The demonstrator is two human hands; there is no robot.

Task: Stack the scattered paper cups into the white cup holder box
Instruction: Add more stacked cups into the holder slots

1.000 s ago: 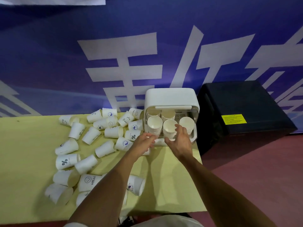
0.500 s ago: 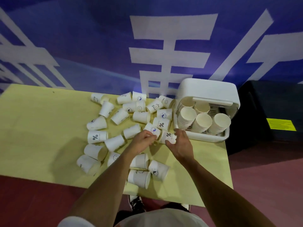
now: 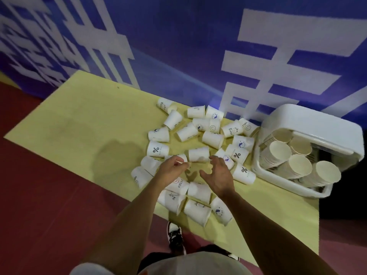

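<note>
Both my left hand (image 3: 172, 168) and right hand (image 3: 218, 175) quit the box (image 3: 309, 124) for loose cups (image 3: 198, 154), next pickup: right spread empty, left's grip unclear.

- Paper cups (image 3: 212, 139) lie on their sides on the worktop (image 3: 89, 120), spread all round the fingers (image 3: 216, 159).
- One cup (image 3: 198, 154) lies just beyond the fingers, between the left hand (image 3: 172, 170) and the right hand (image 3: 217, 176).
- More cups lie left of the left fingers and nearer than both wrists.
- The cup holder box (image 3: 278, 182) stands well right of the right fingers, at the worktop's right end.
- Stacked cups (image 3: 299, 165) lie inside the box.
</note>
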